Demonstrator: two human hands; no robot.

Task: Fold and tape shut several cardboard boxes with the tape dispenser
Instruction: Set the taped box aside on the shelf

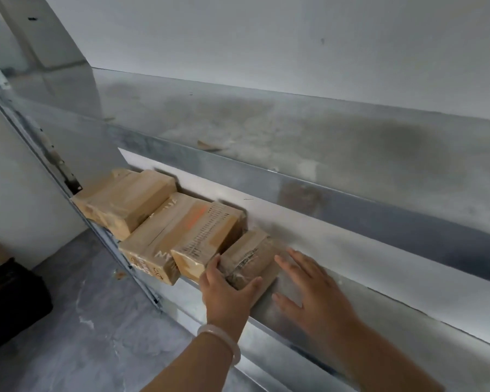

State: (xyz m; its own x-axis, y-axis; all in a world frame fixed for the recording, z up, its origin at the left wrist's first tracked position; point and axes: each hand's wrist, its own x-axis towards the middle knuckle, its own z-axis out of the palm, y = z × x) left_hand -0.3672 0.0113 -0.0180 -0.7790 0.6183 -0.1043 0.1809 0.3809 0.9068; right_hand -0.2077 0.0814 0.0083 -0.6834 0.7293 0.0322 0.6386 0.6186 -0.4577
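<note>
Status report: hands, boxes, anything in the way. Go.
Left hand gripping the small taped box on the metal shelf. Right hand open, flat beside it. Three taped boxes lined up alongside. No tape dispenser in view; nothing blocking.

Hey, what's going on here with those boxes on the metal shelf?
A person is setting taped cardboard boxes in a row on the lower metal shelf. The left hand grips the near end of the small box at the right end of the row, beside the printed box. The right hand is open, flat above the shelf just right of that box, not gripping it. No tape dispenser is in view.
</note>
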